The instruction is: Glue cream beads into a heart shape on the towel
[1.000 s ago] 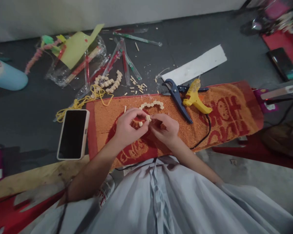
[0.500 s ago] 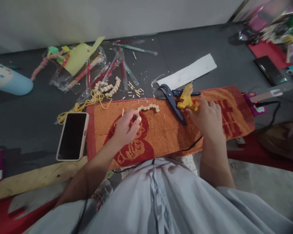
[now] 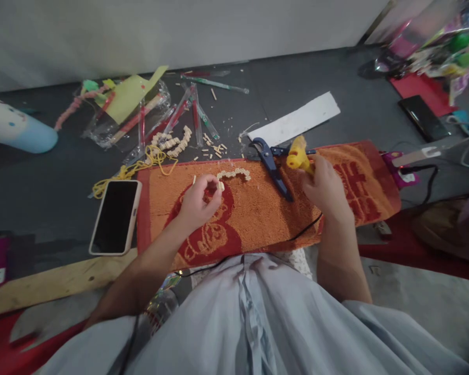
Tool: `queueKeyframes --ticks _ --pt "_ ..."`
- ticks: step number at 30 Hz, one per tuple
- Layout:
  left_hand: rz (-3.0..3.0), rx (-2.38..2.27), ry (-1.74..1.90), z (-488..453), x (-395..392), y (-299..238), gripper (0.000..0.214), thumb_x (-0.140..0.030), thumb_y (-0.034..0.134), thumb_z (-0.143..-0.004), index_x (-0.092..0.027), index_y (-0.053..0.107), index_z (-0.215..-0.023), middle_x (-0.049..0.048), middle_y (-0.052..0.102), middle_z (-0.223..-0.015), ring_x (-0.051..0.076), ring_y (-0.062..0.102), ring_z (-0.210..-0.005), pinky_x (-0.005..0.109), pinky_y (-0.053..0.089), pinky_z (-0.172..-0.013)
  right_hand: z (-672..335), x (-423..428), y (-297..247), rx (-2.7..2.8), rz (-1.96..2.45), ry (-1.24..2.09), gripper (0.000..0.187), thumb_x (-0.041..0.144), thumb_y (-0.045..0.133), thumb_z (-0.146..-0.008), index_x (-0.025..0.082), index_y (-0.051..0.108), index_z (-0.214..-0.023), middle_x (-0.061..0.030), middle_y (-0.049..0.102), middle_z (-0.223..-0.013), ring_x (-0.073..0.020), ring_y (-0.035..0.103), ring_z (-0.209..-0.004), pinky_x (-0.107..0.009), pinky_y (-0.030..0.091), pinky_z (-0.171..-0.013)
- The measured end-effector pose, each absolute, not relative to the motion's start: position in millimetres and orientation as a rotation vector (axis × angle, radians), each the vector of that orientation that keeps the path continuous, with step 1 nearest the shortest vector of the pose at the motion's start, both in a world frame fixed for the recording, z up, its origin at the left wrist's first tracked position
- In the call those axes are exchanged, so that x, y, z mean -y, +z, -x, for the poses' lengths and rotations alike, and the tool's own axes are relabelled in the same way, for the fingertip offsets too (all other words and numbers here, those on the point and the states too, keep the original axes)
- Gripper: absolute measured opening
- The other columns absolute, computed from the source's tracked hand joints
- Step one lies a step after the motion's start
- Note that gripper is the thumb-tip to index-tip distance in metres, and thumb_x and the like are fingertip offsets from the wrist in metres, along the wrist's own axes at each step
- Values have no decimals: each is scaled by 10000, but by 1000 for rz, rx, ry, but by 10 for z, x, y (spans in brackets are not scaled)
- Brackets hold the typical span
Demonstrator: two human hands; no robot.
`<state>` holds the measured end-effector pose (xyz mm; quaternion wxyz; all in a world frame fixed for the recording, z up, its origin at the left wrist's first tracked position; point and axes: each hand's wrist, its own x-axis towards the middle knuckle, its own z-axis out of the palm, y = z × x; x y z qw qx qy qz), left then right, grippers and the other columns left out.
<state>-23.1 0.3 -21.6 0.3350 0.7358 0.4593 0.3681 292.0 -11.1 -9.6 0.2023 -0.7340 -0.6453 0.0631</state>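
Note:
My left hand (image 3: 200,202) is closed in a pinch on a small pale wooden piece (image 3: 221,186) above the orange towel (image 3: 273,224). Just beyond those fingers, a wavy strip of joined wooden pieces (image 3: 234,173) lies on the towel. My right hand (image 3: 325,185) is wrapped around the handle of a yellow glue gun (image 3: 298,155), whose nozzle is hard to make out. Left of the gun rests a dark blue cutter (image 3: 272,169), partly on the towel. A black cord (image 3: 307,229) runs over the towel below my right hand.
A phone (image 3: 115,217) lies left of the towel, near yellow string (image 3: 156,156) and curved wooden strips (image 3: 185,141). Loose wooden bits (image 3: 214,150), plastic-wrapped sticks (image 3: 197,114) and a white board (image 3: 297,120) are behind. A dark phone (image 3: 424,117) sits at right.
My right hand has taken hold of the glue gun and turned it, raising it slightly off the towel. My left hand keeps its pinch. The whole view has shifted slightly.

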Motion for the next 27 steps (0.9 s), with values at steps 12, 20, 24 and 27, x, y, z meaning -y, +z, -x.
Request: queueKeyframes --ticks 12,20,24,27 --pt "-1921 -1270 972 240 -3 -246 209 -354 536 -902 -214 553 -1057 32 673 -916 150 642 -820 272 516 -719 -2489 365 269 1313 1409 999 296 462 670 -803 226 616 -633 22 537 -513 -129 503 -451 -284 422 -452" --pt "-1899 -1340 1026 275 -39 -208 218 -377 530 -928 -241 576 -1092 2 648 -824 141 633 -767 272 519 -688 -2269 469 277 1412 1328 1241 277 447 675 -804 197 641 -689 28 580 -531 -113 522 -433 -238 415 -411" --pt "-1939 -1367 1036 307 -73 -197 229 -397 521 -938 -234 574 -1092 0 634 -818 141 630 -773 289 529 -756 -2255 457 257 1425 1317 1285 338 485 667 -826 192 624 -662 19 589 -534 -112 528 -435 -235 424 -415" --pt "-1947 -1358 1065 318 -86 -215 222 -388 531 -935 -232 575 -1086 -7 630 -806 133 626 -758 276 518 -746 -2250 460 241 1385 1305 1319 335 496 672 -828 185 642 -706 16 602 -567 -104 523 -440 -230 422 -420"
